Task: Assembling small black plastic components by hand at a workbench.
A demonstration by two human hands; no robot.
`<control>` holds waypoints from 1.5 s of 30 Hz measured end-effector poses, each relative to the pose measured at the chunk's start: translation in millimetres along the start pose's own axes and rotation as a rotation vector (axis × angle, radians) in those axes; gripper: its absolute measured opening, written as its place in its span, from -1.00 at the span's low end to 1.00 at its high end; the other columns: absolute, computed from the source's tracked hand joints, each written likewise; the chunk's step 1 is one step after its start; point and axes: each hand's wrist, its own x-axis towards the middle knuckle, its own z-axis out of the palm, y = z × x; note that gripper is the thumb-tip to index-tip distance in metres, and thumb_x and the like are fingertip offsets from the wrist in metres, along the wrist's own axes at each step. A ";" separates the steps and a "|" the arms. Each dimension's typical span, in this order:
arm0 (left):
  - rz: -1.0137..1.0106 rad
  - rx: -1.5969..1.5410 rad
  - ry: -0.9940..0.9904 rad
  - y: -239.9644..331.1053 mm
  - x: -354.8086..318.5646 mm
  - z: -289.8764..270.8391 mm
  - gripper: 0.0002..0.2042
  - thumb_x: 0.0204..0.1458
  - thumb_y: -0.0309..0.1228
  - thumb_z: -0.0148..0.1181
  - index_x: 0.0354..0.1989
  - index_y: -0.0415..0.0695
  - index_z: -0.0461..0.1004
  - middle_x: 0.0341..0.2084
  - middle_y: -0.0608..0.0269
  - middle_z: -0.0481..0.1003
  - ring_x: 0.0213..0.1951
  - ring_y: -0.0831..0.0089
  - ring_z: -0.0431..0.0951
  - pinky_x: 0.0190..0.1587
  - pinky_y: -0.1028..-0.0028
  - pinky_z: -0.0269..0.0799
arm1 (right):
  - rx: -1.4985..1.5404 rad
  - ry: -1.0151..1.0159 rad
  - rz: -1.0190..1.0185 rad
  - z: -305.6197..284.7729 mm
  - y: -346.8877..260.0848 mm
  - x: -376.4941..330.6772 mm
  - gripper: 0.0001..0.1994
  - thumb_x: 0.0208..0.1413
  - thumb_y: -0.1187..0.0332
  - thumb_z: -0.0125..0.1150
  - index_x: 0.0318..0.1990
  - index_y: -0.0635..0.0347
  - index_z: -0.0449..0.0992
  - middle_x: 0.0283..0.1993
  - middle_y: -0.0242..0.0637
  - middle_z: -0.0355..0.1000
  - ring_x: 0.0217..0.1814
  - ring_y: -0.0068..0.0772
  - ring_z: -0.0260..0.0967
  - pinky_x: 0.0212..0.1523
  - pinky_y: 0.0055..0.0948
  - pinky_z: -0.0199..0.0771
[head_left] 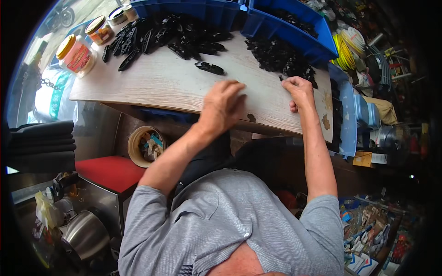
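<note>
My left hand [223, 103] is over the table's near edge with its fingers curled and smeared by motion; whether it holds anything is hidden. My right hand [301, 94] pinches a small black part [281, 77] between thumb and fingertips, beside the near side of a heap of small black pieces [283, 55]. One long black plastic piece [210, 68] lies alone on the pale wooden table [161, 85], just beyond my left hand. Farther back is a pile of similar long black pieces [184, 34].
Two blue bins [294, 34] stand along the far edge, the right one holding black pieces. Jars with lids [76, 55] line the far left corner. Below the table is a round bucket [133, 145] of scraps. Coiled yellow hose [343, 50] and a blue crate [350, 119] are at right.
</note>
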 end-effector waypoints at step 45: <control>-0.043 0.641 -0.021 -68.9 36.6 -34.3 -0.75 -0.07 -0.49 0.27 -0.16 -0.12 0.55 -0.21 0.13 0.53 -0.08 0.08 0.46 -0.03 0.26 0.41 | 0.846 -0.310 -0.166 45.5 14.6 -55.5 -0.77 0.16 0.27 0.32 -0.14 0.12 0.44 -0.73 -0.39 0.27 -0.62 -0.43 0.43 -0.60 -0.28 0.62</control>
